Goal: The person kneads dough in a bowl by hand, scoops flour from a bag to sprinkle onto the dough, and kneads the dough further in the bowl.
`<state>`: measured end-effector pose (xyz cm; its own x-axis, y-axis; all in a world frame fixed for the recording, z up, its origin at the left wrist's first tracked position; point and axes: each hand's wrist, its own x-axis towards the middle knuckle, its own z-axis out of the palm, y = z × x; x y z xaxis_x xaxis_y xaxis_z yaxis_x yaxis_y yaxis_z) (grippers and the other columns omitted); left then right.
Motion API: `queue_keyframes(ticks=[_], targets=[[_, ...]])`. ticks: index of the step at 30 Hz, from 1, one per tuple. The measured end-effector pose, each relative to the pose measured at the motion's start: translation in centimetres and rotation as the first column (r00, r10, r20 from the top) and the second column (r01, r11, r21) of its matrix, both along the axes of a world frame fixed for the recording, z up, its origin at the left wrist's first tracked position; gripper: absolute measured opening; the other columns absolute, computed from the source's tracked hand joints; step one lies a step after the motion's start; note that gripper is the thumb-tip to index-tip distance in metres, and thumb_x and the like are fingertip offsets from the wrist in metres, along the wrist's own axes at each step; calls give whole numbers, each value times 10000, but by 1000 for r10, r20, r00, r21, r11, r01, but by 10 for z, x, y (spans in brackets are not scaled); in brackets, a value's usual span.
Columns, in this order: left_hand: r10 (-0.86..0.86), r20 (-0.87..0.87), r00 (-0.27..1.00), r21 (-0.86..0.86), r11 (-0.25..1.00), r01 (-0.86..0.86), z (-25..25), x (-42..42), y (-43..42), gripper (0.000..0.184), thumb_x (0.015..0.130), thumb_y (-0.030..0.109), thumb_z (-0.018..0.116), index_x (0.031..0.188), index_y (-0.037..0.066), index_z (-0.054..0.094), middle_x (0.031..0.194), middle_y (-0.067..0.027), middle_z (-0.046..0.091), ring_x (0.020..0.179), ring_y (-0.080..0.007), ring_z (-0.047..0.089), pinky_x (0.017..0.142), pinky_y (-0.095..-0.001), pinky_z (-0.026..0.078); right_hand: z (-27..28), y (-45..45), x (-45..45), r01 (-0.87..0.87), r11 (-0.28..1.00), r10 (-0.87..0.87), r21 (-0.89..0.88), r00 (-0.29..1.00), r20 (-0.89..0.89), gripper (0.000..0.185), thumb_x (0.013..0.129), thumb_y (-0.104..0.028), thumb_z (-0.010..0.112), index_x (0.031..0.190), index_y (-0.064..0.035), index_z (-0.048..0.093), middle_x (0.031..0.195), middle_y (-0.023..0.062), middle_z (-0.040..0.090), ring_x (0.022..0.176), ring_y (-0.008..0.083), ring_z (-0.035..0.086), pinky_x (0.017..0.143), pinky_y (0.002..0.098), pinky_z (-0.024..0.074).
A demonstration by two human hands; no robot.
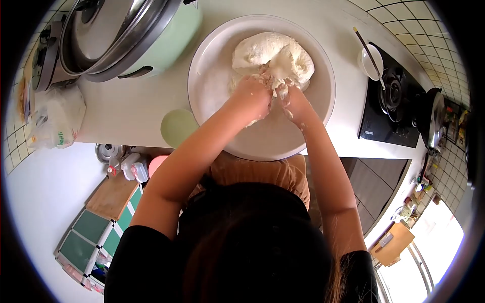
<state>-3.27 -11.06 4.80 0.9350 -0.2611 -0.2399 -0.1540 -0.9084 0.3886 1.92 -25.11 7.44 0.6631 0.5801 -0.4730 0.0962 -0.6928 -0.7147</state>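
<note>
A lump of pale, floury dough [273, 48] lies toward the far side of a wide white basin [207, 86] on the counter. My left hand [254, 93] grips the near edge of the dough, its fingers curled in and partly hidden. Just to its right, my right hand [294, 101] is also closed on the dough's near edge. Sticky bits of dough cling to both hands and wrists. The two hands are close together inside the basin.
A light green bowl [178, 128] stands left of the basin. A large green cooker with a metal lid [103, 30] is at back left, near a plastic bag [58, 118]. On the right, a white bowl [368, 63] with chopsticks sits by the black stove [374, 108].
</note>
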Motion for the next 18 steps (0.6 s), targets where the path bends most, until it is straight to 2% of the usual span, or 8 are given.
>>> queue_keyframes(ticks=[2,5,8,9,12,13,14,18], targets=[[-32,-267,963,-29,999,25,50,-6,8,361,751,181,607,1057,-9,613,1188,-162,564,1060,-303,550,925,-404,418,-31,15,14,-95,994,101,-50,986,133,321,891,-222,415,1086,-6,550,946,241,615,887,406,579,766,466,449],[45,-91,995,-80,995,-53,61,-29,17,327,709,138,635,991,-26,613,1085,-155,598,912,-316,584,849,-406,453,-48,30,31,-201,965,233,-166,950,208,298,887,-198,415,1052,-7,573,966,221,628,880,385,597,758,453,469],[54,-45,998,-52,997,-56,51,-28,18,367,702,129,636,1031,-31,601,1146,-171,574,1003,-305,564,871,-402,445,-35,29,40,-272,952,302,-143,914,271,307,893,-216,426,1049,-5,586,992,219,627,879,362,605,766,425,482],[71,35,997,-87,994,-68,45,-27,16,399,718,147,625,1075,-28,587,1191,-170,551,1039,-295,552,875,-403,444,-43,27,48,-215,955,235,-202,969,79,337,920,-259,426,1090,-8,573,968,177,647,811,314,617,747,389,494],[106,180,978,-84,992,-92,11,-11,8,497,770,214,581,1208,-16,531,1327,-156,466,1154,-264,502,901,-398,432,-6,20,42,153,966,-115,209,976,-185,390,937,-332,419,1135,-33,574,950,138,653,817,267,597,779,358,477],[101,161,982,-14,995,-100,-6,-7,6,530,790,244,561,1254,-8,503,1371,-145,428,1195,-253,475,920,-392,423,-6,11,49,43,988,-19,150,988,-154,438,954,-387,398,1184,-54,565,924,114,654,856,248,573,846,343,445],[95,136,986,55,993,-104,-22,-4,3,564,810,274,541,1299,0,474,1415,-133,390,1237,-242,448,938,-386,414,1,2,52,119,973,-77,200,976,-204,426,950,-374,413,1182,-50,564,884,116,643,857,241,563,840,332,439],[84,205,975,132,985,-113,-56,6,-6,619,845,364,492,1346,7,427,1458,-94,342,1294,-222,386,1013,-370,345,25,-38,43,113,859,-206,500,969,135,319,920,-259,488,1107,-14,571,845,81,590,799,196,535,734,295,438]])
